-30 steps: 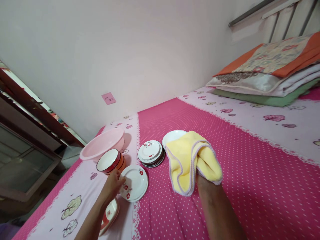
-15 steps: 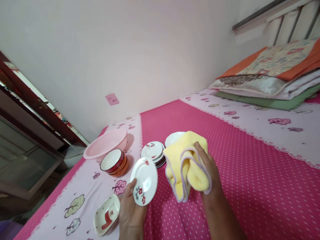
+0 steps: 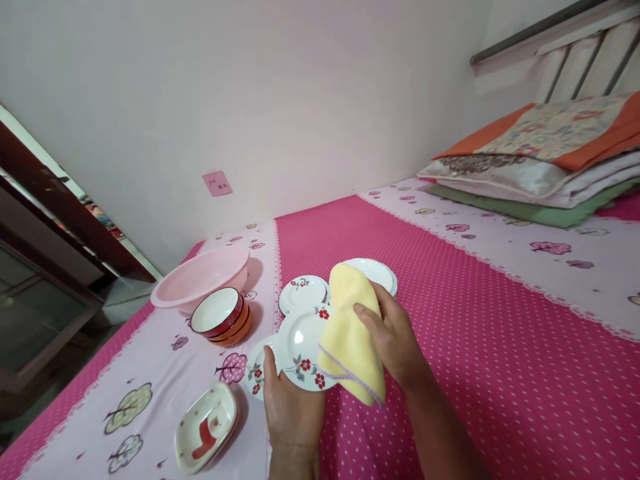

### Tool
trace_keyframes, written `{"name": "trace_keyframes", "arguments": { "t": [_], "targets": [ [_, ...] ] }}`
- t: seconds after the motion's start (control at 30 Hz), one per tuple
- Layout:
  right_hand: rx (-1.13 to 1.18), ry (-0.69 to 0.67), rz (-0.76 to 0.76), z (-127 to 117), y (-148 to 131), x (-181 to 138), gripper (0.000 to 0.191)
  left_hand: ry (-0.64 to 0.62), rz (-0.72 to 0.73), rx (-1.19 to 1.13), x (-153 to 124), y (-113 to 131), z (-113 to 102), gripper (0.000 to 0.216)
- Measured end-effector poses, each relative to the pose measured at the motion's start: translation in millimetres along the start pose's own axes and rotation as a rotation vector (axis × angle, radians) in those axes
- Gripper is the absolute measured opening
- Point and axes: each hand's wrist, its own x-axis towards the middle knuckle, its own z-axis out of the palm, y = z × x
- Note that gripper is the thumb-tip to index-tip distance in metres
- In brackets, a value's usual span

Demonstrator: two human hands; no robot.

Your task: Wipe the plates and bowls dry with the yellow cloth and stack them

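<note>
My left hand (image 3: 295,407) grips a white plate (image 3: 300,340) with red flowers, thumb over its near left edge. Behind that thumb, a second flowered plate (image 3: 255,370) is partly covered; whether it rests on the bedspread I cannot tell. In my right hand (image 3: 393,330) is a folded yellow cloth (image 3: 350,333) with a purple edge, lying against the held plate's right side. Just beyond stands a stack of flowered plates (image 3: 301,293). White dishes (image 3: 383,275) sit farther right, partly behind the cloth and hand.
Left of the plates are stacked red and orange bowls (image 3: 225,320) and a pink basin (image 3: 200,277). A squarish dish (image 3: 207,427) with a red figure lies near left. Folded bedding (image 3: 540,147) is piled at the right on the pink bedspread (image 3: 475,347). A wall (image 3: 300,100) rises behind.
The cloth has moved left onto the plate's right side, with my right hand now over it. My left hand has shifted right, and a second plate now shows beside it.
</note>
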Motion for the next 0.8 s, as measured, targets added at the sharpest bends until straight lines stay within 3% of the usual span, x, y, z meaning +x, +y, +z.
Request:
{"name": "trace_keyframes", "arguments": {
  "t": [0.1,0.2,0.4,0.5,0.8],
  "targets": [
    [-0.123,-0.065,-0.064,10,3,-2,0.054,0.059,0.055,-0.024,-3,1,4,0.048],
    [-0.198,-0.133,-0.072,19,9,-6,0.041,0.095,0.098,-0.034,-6,0,13,0.049],
    [-0.418,0.044,-0.233,32,19,-12,0.028,0.247,0.092,-0.01,-13,-20,37,0.056],
    [-0.453,0.043,-0.238,36,20,-13,0.029,0.295,0.089,-0.028,-15,-31,42,0.056],
    [-0.344,-0.328,-0.194,41,3,-21,0.034,0.17,-0.089,0.009,-15,-31,21,0.054]
  ]
}}
